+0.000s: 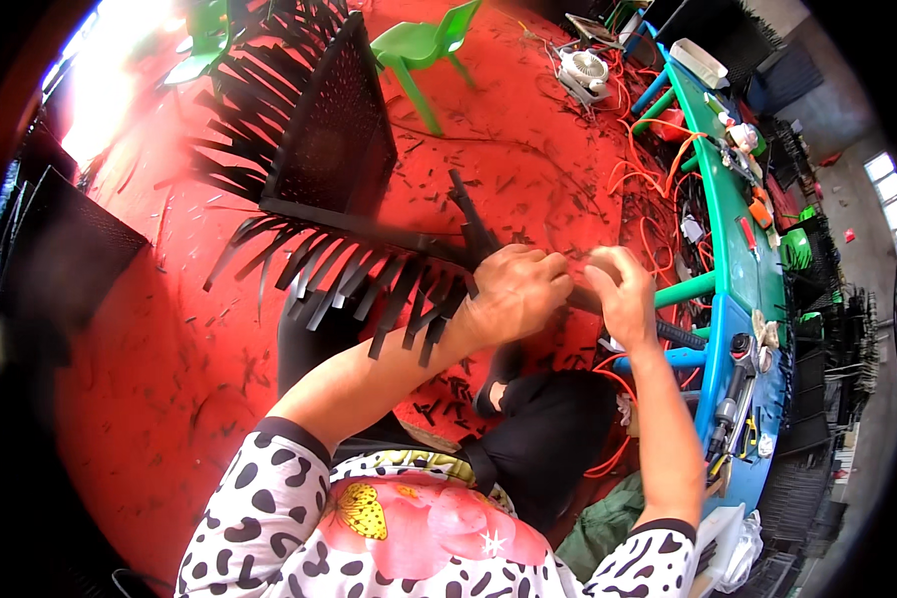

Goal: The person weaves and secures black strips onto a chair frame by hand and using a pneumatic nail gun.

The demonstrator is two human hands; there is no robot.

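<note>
A black woven frame (334, 130) made of flat strips stands before me, its loose strip ends fanning out along the left and near sides. My left hand (516, 289) is closed at the near right corner of the frame, where black strips (473, 219) poke up beside the knuckles. To its right, my right hand (623, 299) is curled with thumb and fingers pinched together. A short dark piece of strip (583, 299) shows between the two hands; the fingers partly hide it. Loose ends hang over my left forearm.
Black offcuts litter the red floor (159, 379). A green chair (419, 45) stands beyond the frame. On the right runs a green and blue table (733, 229) with a power drill (738, 384) and other tools. Orange cords and a white fan (583, 68) lie near it. Other dark woven panels (80, 249) stand left.
</note>
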